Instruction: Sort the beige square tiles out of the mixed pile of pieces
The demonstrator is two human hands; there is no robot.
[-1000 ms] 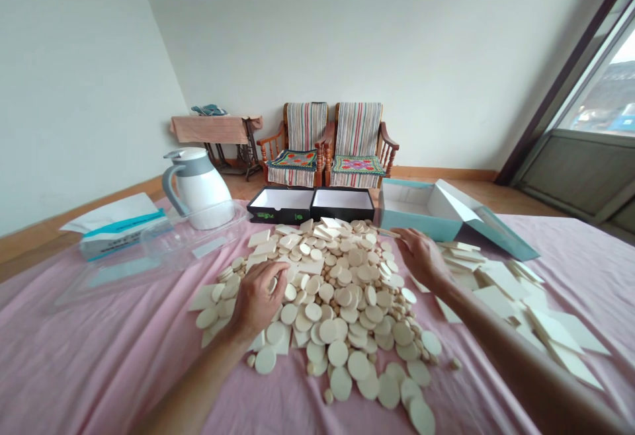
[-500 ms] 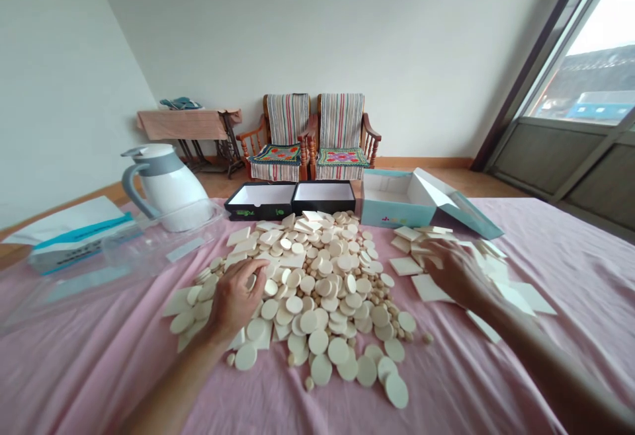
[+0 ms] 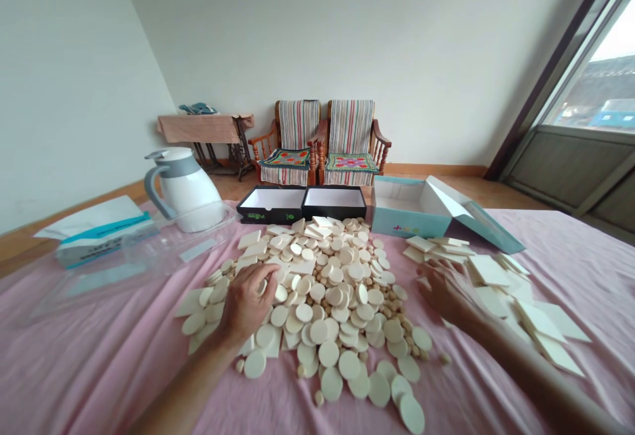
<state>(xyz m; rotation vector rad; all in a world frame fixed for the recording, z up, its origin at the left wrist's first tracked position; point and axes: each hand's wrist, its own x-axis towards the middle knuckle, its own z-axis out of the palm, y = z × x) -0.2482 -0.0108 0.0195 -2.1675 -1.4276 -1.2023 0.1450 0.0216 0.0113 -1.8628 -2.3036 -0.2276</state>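
Note:
A heaped pile of pale wooden discs, with small wooden balls and some square pieces among them, lies on the pink tablecloth. At the pile's left side is my left hand, its fingers loosely curved and its thumb apart from them, with discs beside and beneath the fingertips. My right hand rests palm down right of the pile, fingers stretched forward. A pale square piece shows partly under its fingertips. Square wooden pieces lie loosely scattered around and beyond that hand.
Two black open boxes and a light blue open box stand behind the pile. On the left are a white-and-grey jug, a clear plastic tray and a tissue pack. Two wooden chairs stand beyond the table.
My right hand has come down flatter near the square pieces, several of which have shifted right and towards me. My left hand keeps its place beside the pile. The whole view has shifted slightly.

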